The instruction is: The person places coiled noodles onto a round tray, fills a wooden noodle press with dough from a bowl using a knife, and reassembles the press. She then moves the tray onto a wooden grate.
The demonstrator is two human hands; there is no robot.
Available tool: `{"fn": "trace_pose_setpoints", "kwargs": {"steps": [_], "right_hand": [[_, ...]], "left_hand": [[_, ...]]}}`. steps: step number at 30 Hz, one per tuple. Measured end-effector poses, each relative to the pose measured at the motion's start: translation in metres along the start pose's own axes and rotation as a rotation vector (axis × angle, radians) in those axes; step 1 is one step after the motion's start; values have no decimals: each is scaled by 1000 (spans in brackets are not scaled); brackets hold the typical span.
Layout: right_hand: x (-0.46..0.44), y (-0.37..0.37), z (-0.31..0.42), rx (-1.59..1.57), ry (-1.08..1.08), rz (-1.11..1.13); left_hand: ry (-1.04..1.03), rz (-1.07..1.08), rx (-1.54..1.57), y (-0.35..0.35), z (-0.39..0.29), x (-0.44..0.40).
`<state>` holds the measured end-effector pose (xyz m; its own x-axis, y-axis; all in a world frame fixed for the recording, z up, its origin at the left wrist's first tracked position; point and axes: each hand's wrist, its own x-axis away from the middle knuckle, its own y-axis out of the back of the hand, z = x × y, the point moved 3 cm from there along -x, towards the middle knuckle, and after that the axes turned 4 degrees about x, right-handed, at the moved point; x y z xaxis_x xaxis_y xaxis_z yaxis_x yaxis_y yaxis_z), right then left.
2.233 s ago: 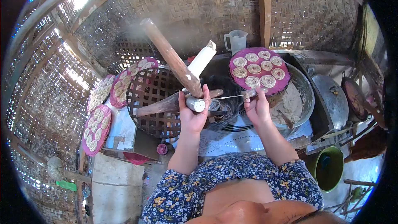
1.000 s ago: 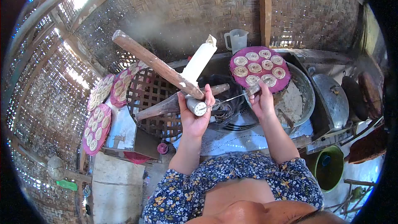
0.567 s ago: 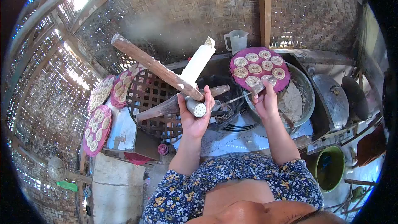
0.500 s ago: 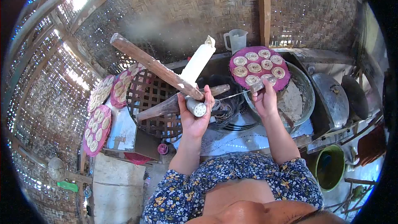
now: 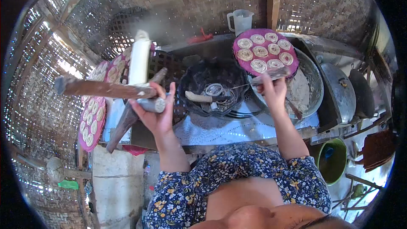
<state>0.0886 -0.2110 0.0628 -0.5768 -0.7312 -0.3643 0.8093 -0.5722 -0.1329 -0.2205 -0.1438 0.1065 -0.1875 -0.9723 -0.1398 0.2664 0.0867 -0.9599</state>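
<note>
My left hand [image 5: 156, 121] is closed around the metal cylinder [image 5: 153, 105] of a dough press. A long brown wooden handle [image 5: 101, 89] and a darker wooden bar [image 5: 123, 127] extend from the press, and a white block-like plunger [image 5: 139, 61] stands up from it. In my right hand [image 5: 273, 91] is a tool with a worn wooden handle [image 5: 270, 76] and a thin metal rod [image 5: 241, 86] pointing left. Just beyond that hand, a pink round mat [image 5: 252, 58] bearing several dough coils rests over the rim of a metal basin [image 5: 316, 106] holding pale dough [image 5: 302, 93].
Between my hands sits a black basin [image 5: 193, 74] containing a knife [image 5: 199, 97] and small items. More pink mats [image 5: 92, 123] with coils stand at left. A clear jug [image 5: 242, 20] is behind. A metal lid [image 5: 339, 95] and green bucket [image 5: 333, 161] are at right.
My left hand has carried the press leftward, away from the black basin, and its long handle now lies closer to level. My right hand stays near the pink mat, its tool slightly higher.
</note>
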Motion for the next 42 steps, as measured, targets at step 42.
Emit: {"fn": "trace_pose_setpoints", "kwargs": {"steps": [42], "right_hand": [[-138,-91,-74,-85,-348,92]], "left_hand": [[-395,195,-324,49,-128,6]]}}
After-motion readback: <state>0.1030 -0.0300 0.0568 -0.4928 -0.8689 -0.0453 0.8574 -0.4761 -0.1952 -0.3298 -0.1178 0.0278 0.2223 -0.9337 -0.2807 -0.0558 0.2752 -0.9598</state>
